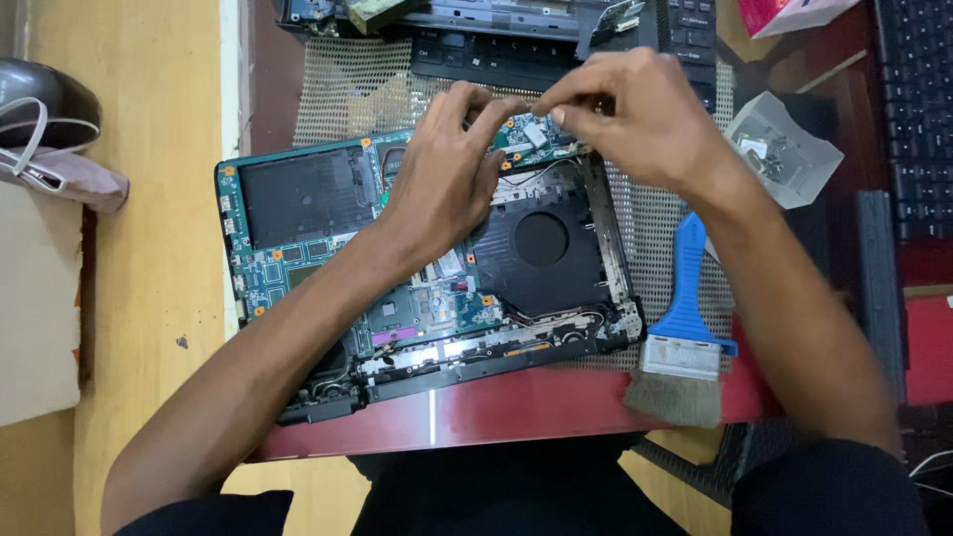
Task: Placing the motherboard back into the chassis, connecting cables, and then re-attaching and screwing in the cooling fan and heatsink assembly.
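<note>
An opened laptop base [298,199] with a green circuit board lies on a beige mesh mat [347,94] on the red table. My left hand [447,174] rests over the middle of the board, its fingertips at the far edge. My right hand [635,114] comes from the right, and its fingertips pinch at a small green board part [526,139] at the far edge of the laptop. The fingertips of both hands meet there. What they pinch is too small and blurred to tell. The round fan housing [541,238] shows below the hands.
A blue-handled brush [685,337] lies at the table's near right edge. A clear plastic tray of small parts [784,149] sits right of my right hand. Black keyboards lie at the far edge [556,50] and the right [918,99]. A dark shoe [45,109] is on the floor, left.
</note>
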